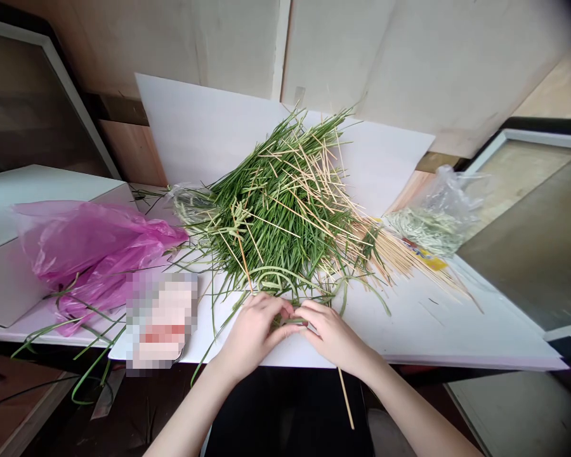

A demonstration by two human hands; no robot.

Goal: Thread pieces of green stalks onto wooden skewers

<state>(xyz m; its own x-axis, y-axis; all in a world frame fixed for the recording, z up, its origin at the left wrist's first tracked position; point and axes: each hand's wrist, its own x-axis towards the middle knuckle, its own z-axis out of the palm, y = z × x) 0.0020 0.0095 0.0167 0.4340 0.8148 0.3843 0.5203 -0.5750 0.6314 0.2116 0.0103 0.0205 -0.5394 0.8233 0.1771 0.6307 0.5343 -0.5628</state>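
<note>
My left hand [259, 327] and my right hand [333, 333] meet fingertip to fingertip over the table's front edge. Both are closed in a pinch on green chive leaves [292, 322], which show only in part between the fingers. From under my right hand a thin bamboo skewer [346, 400] sticks out downward; its upper part is hidden. Just beyond my left hand stands or leans a browner stick [244, 260] with chive wound about its top [238, 219]. A large heap of chives [276, 216] lies behind both hands, with loose skewers [309, 184] strewn over it.
A pink plastic bag [99, 247] and a blurred-out phone-like object [164, 317] lie at the left. More skewers [409, 254] fan out to the right, near a clear bag of pale green strands [433, 222]. Stray leaves [83, 374] hang over the white table's [457, 330] left front edge.
</note>
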